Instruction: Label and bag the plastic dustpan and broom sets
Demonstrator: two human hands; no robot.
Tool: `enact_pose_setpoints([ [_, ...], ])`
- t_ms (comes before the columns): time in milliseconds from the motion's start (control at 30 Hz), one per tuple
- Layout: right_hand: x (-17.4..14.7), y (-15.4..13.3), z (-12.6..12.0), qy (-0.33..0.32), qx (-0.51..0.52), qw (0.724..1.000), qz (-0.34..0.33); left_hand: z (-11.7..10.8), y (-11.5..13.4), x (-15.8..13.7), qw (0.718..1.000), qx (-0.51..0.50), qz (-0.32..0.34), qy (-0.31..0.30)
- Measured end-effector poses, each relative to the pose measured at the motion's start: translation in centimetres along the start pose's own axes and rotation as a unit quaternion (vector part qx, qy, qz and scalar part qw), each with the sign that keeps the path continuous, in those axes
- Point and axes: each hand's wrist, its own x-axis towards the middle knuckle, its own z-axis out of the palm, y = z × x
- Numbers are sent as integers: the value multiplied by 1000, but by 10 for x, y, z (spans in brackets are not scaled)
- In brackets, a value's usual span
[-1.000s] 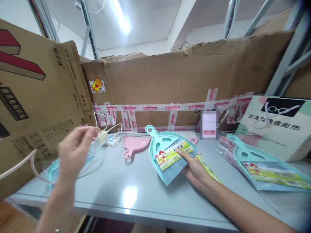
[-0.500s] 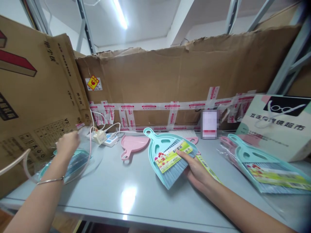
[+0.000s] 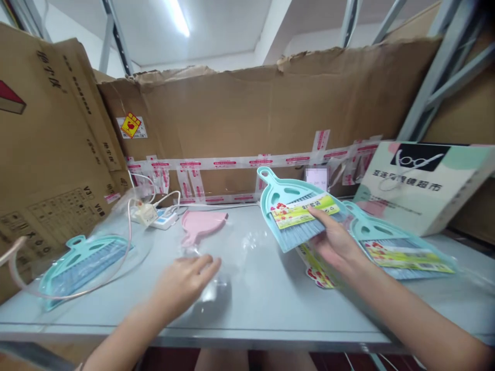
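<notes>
My right hand [image 3: 336, 239] grips a turquoise dustpan [image 3: 282, 190] with a blue-bristled brush [image 3: 299, 233] nested in it. Around the pair runs a yellow-green printed card [image 3: 292, 212], my thumb pressing on it. The set is raised above the table, handle pointing up and left. My left hand [image 3: 191, 281], slightly blurred, has its fingers bent together over a clear plastic bag [image 3: 220, 283], which shows mostly as glints. Just beyond that hand lies a pink dustpan [image 3: 203, 224]. Another printed card [image 3: 319, 270] lies partly hidden under my right hand.
At left, a bagged turquoise dustpan set [image 3: 87, 263] lies beside a cable [image 3: 129, 242] and power strip [image 3: 164, 219]. Another bagged set [image 3: 402, 247] lies at right before a white box [image 3: 406, 190]. Cardboard [image 3: 232, 113] walls the back of the grey table [image 3: 263, 304].
My left hand has come from the bagged set at left to the table's middle, with clear plastic now at it. My right hand has shifted the dustpan set rightward and up. The view has turned slightly.
</notes>
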Motion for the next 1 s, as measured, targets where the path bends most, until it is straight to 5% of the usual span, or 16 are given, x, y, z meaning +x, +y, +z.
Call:
enact_pose_setpoints([
  [167,-1,-7,-25,29,-44,999,-2,23,17,11,987,-85,27,-132],
  [367,2,2,-46,29,-81,996,21,14,7,6,966,-203,-53,-151],
  [533,3,6,-53,34,-107,992,55,15,3,23,957,-160,-170,-170],
  [700,1,7,-56,41,-109,991,62,40,-14,44,945,-74,-231,-218],
  [867,1,7,-59,31,-111,991,69,61,-25,52,908,-172,-281,-260],
  [1000,2,7,-59,28,-111,991,68,56,-28,52,857,-309,-330,-249],
])
